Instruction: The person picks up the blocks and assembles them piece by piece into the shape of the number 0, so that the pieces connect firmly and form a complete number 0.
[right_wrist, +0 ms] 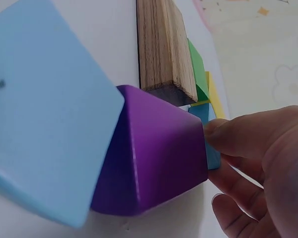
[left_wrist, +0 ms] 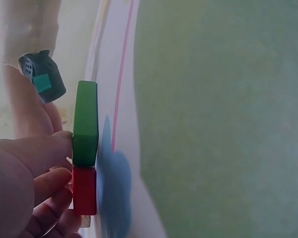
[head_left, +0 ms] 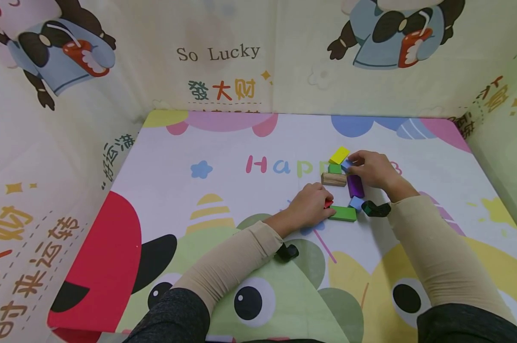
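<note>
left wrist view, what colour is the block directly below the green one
Red block, clearest in the left wrist view.

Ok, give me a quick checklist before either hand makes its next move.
1. Right hand on the far blue block: ok, touching it.
2. Left hand clear of the blocks: not ok, it touches the long green block.
3. Red block against the long green block: ok, end to end.
4. Red block unobstructed in head view: not ok, mostly covered.
5. Wooden block touching the purple block: cannot tell.
</note>
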`<state>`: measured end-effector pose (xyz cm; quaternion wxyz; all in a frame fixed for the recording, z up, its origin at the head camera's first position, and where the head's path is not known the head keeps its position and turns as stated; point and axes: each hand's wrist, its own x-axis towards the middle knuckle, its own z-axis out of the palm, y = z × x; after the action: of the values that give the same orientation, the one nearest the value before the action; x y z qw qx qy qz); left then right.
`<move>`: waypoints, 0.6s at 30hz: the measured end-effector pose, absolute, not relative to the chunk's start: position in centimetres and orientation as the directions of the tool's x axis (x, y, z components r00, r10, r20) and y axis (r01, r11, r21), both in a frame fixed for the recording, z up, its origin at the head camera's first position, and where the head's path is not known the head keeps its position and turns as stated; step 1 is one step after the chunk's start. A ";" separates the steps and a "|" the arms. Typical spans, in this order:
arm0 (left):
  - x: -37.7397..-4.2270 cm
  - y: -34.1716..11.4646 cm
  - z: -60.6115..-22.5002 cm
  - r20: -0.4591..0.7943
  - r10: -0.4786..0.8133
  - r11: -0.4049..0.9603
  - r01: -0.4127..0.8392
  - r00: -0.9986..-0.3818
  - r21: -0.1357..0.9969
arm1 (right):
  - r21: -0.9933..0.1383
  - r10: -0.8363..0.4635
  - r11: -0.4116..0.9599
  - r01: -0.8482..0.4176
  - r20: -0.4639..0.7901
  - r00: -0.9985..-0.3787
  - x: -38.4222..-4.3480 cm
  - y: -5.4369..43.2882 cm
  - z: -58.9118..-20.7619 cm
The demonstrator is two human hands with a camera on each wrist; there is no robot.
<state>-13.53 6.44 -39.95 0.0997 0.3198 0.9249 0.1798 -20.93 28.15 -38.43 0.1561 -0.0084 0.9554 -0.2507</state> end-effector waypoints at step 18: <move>-13.6 6.5 -40.1 -0.065 0.625 0.733 0.555 -0.778 0.394 | -0.482 -0.108 0.875 0.049 -0.293 -0.950 -20.8 28.2 -38.1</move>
<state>-13.58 6.51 -40.13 0.0970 0.3187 0.9257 0.1792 -20.77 28.17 -38.15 0.1576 -0.0155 0.9553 -0.2497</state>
